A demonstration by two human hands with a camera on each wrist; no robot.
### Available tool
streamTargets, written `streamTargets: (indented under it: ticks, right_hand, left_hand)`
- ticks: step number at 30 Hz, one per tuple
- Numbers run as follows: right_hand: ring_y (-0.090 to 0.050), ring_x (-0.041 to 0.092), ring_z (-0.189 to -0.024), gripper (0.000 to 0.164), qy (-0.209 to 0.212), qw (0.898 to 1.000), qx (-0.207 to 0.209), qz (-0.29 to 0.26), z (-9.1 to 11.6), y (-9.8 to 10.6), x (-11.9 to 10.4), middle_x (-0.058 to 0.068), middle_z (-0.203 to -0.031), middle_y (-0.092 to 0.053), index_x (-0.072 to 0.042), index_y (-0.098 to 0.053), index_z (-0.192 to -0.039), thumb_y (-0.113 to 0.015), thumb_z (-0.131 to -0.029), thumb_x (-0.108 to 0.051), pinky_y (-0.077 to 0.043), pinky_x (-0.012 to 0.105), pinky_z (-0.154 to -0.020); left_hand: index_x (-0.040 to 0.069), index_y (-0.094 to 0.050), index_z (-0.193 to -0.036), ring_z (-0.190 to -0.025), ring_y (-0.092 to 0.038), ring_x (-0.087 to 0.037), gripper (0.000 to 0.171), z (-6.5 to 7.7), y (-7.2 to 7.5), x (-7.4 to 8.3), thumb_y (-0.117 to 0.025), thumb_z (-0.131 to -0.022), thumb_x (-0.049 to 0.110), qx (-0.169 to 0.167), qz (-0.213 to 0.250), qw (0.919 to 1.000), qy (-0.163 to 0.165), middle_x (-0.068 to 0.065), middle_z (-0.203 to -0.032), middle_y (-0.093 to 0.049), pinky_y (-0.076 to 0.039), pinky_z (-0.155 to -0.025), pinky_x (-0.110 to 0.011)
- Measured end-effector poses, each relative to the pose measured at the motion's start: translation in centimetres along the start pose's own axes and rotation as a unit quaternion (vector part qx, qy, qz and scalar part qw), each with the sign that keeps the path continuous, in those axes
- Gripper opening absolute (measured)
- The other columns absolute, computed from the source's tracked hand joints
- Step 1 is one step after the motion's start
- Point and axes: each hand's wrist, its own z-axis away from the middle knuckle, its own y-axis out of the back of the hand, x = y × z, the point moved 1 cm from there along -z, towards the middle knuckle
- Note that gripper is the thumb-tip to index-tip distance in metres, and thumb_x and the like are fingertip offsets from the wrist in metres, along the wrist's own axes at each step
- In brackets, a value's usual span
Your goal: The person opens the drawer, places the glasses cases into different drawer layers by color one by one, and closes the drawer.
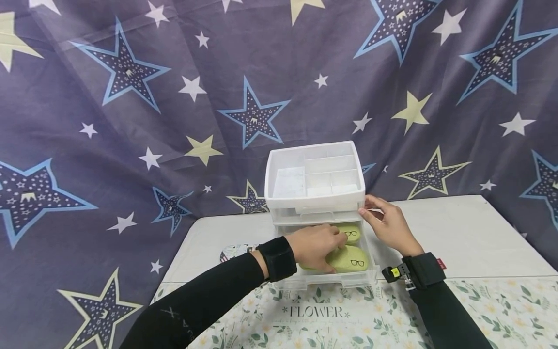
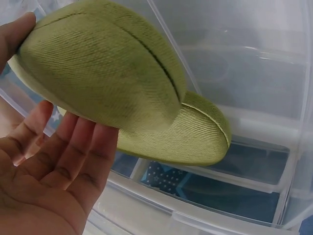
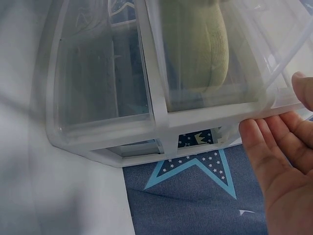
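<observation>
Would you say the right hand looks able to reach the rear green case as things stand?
Probably yes: the lower drawer stands open, and the right end of the rear green case shows uncovered near the right hand. The left hand, holding the front green case, may crowd it slightly.

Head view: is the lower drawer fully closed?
No, the lower drawer juts out past the drawer unit's white top, with green cases exposed inside.
</observation>
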Motion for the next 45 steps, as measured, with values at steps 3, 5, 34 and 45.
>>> streamTargets:
  ticks: [3,5,34,45]
  right_hand:
    - [-0.064,0.016,-0.107,0.031,-0.002,1.0,0.0,0.005,0.0,0.1,0.0,0.013,-0.116,-0.069,-0.001,-0.065,-0.13,-0.068,-0.101,-0.012,-0.057,0.018,-0.096]
    - [-0.064,0.017,-0.107,0.032,-0.003,1.0,-0.001,0.005,0.0,0.1,0.0,0.013,-0.117,-0.068,-0.001,-0.065,-0.131,-0.067,-0.101,-0.013,-0.057,0.02,-0.096]
    - [-0.064,0.02,-0.107,0.032,-0.002,1.0,-0.005,0.006,0.0,-0.1,0.3,0.014,-0.117,-0.068,-0.002,-0.064,-0.132,-0.066,-0.102,-0.012,-0.058,0.022,-0.097]
    - [-0.063,0.016,-0.108,0.034,0.0,1.0,-0.005,0.005,0.1,-0.1,0.2,0.015,-0.118,-0.068,-0.001,-0.063,-0.134,-0.066,-0.102,-0.012,-0.052,0.008,-0.094]
  left_hand:
    - [0.018,-0.059,-0.115,-0.084,-0.049,-0.007,0.052,-0.1,0.0,0.1,-0.086,-0.082,0.048,-0.002,-0.011,0.9999,-0.001,0.009,-0.093,-0.051,-0.045,-0.067,-0.017]
    - [0.018,-0.058,-0.114,-0.084,-0.049,-0.008,0.052,-0.2,0.0,0.2,-0.086,-0.082,0.048,-0.002,-0.02,0.9998,-0.004,0.009,-0.093,-0.051,-0.046,-0.068,-0.018]
    - [0.014,-0.064,-0.121,-0.089,-0.054,-0.007,0.044,0.7,0.7,0.2,-0.078,-0.091,0.043,-0.001,-0.013,0.9993,-0.034,0.006,-0.1,-0.058,-0.05,-0.078,-0.019]
    - [0.009,-0.063,-0.133,-0.097,-0.059,-0.01,0.049,2.0,1.3,0.5,-0.071,-0.096,0.041,0.053,-0.009,0.9976,-0.043,0.0,-0.111,-0.063,-0.054,-0.09,-0.02]
